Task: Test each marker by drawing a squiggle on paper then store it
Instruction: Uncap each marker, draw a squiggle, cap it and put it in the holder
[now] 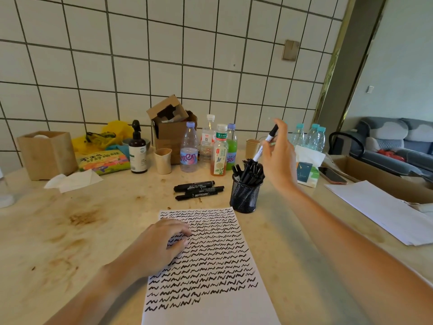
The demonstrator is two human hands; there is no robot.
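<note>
Right hand (278, 156): raised above the mesh pen cup (245, 195), fingers pinching a white-barrelled marker (266, 143) near its middle; black cap end points up and away, lower end points down toward the cup.
Left hand (161, 245): I keep it palm down on the paper (210, 266), fingers loosely curled and together, pinning the sheet; holds nothing.
Step in hand: I judge this the store step, marker hanging over the cup, though picking a fresh one out cannot be excluded.
Paper: rows of black squiggles fill most of it; bottom strip bare.
Cup: packed with black markers, little free room.
Loose markers (198, 190): three black ones lie on the table (70, 231), just left of the cup.
Next move calls for: lowering the marker lengthwise into a gap between the stored ones, then letting go.
Right arm pose: stretched forward, wrist cocked up.
</note>
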